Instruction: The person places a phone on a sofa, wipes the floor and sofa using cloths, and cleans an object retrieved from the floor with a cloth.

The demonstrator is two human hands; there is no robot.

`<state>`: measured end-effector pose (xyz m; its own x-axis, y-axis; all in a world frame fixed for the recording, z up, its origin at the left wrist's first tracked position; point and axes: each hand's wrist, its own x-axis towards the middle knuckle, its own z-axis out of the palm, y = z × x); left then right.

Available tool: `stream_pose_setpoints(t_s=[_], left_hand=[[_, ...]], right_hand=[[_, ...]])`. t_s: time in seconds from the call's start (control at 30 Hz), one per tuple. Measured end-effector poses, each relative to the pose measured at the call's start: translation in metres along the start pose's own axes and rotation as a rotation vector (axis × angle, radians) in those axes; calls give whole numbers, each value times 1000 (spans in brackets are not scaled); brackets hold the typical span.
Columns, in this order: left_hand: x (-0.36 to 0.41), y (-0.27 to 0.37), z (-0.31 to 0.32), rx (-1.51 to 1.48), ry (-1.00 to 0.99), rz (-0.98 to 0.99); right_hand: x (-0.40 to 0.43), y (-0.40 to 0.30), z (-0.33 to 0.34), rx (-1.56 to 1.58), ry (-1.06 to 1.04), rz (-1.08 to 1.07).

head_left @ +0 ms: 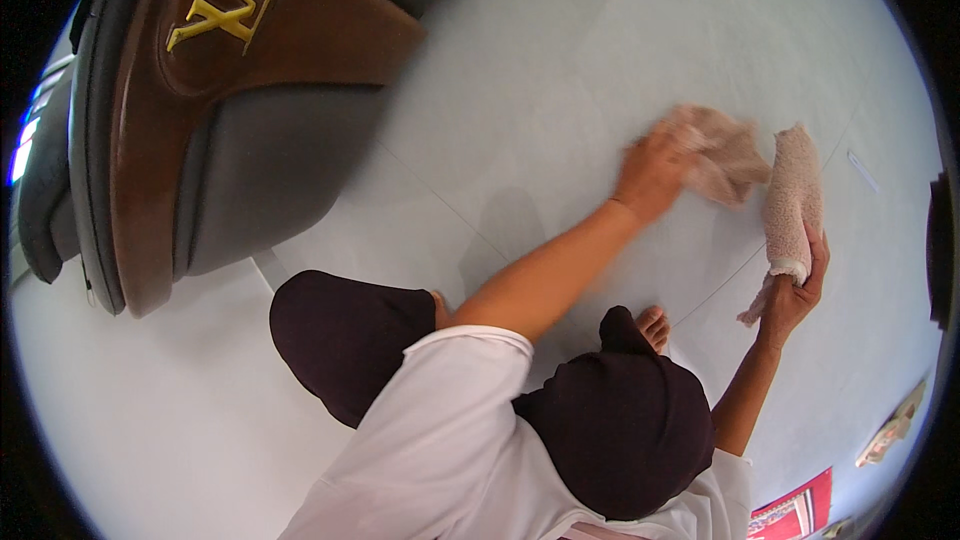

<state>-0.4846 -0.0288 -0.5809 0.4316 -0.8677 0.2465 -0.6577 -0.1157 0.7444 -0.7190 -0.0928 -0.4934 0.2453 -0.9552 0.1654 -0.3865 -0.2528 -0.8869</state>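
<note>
My left hand [654,169], blurred, is closed on a crumpled beige-pink cloth [724,157] over the pale tiled floor [570,90]. Whether the cloth touches the tiles is hard to tell through the blur. To its right, my right hand [802,285] grips the lower end of a long bundle of fuzzy beige-pink terry cloth [793,180]. A white edge shows at the bundle's lower end, and a loose flap hangs below it beside the wrist. The two cloths lie close to each other, with the bundle pointing away from me.
A brown and grey upholstered seat [262,172] with a raised yellow emblem fills the upper left. My dark-clad knees [630,427] and a bare foot [654,328] are below. A thin white strip [862,169] lies at right. A red patterned mat [793,511] shows at lower right.
</note>
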Motion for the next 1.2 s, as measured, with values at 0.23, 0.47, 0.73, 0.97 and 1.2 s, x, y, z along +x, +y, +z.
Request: stream_pose_setpoints(t_s=[0.23, 0.47, 0.73, 0.97, 1.2], left_hand=[[-81, -142, -205, 899, 239, -404], [-82, -140, -207, 841, 166, -562], [-35, -72, -129, 632, -68, -480], [-51, -108, -178, 746, -46, -538], [-55, -123, -211, 787, 44, -712]], right_hand=[[-21, -1, 39, 108, -37, 51], [-42, -17, 69, 120, -140, 73], [-40, -10, 69, 160, -92, 92], [-43, -10, 65, 215, -74, 131], [-43, -8, 68, 219, -97, 117]])
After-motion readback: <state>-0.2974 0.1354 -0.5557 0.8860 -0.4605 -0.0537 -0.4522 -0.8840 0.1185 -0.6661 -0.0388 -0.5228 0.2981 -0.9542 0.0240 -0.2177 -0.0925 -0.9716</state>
